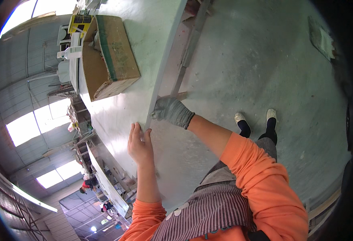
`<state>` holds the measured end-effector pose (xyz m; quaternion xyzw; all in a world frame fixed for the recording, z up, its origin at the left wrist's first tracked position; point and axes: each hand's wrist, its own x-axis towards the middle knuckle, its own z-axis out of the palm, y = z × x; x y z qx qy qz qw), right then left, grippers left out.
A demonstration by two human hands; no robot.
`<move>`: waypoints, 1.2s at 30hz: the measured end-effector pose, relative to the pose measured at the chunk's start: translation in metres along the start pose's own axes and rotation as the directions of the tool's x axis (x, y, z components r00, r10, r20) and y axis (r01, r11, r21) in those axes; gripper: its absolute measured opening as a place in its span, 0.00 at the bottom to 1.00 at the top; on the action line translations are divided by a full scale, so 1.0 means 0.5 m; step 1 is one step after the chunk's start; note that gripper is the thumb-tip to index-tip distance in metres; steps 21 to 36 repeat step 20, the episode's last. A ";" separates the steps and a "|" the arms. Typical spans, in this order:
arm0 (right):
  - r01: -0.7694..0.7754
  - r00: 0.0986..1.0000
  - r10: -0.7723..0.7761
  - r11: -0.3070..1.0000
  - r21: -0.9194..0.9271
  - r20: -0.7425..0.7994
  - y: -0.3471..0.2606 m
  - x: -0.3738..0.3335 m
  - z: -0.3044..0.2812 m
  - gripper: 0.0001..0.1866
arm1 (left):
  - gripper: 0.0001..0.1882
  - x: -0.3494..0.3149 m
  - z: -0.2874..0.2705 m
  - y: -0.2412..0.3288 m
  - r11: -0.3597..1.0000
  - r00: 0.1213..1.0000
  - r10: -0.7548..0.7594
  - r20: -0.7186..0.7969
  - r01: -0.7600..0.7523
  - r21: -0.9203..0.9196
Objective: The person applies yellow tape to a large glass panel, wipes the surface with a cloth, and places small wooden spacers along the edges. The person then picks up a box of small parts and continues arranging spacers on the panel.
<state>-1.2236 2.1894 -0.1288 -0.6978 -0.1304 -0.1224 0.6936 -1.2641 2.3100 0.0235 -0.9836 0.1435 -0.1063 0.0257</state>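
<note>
My left hand [139, 144], bare, is at the near corner of a pale, smooth tabletop [146, 48]. Its fingers are stretched out and its thumb stands apart, close to the edge. My right hand [171, 112] wears a grey glove and rests against the same table edge, just beyond the left one. The gloved fingers are curled and pressed together; whatever they may hold is hidden. On the tabletop farther off stands an open cardboard box [122, 52] with a green stripe, and some greyish contents show inside.
A clear bottle [70, 52] and a yellow box [80, 23] stand behind the cardboard box. Below the table runs a metal frame bar [190, 52]. Another long table [106, 180] lies farther off, with two people near it. A flat board-like item [322, 40] lies on the floor.
</note>
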 end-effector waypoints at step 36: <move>-0.497 0.790 0.571 0.809 0.313 -0.222 -0.154 0.021 0.015 0.25 | 0.23 -0.001 0.021 -0.034 0.959 0.972 0.223 -0.069 -0.206 0.193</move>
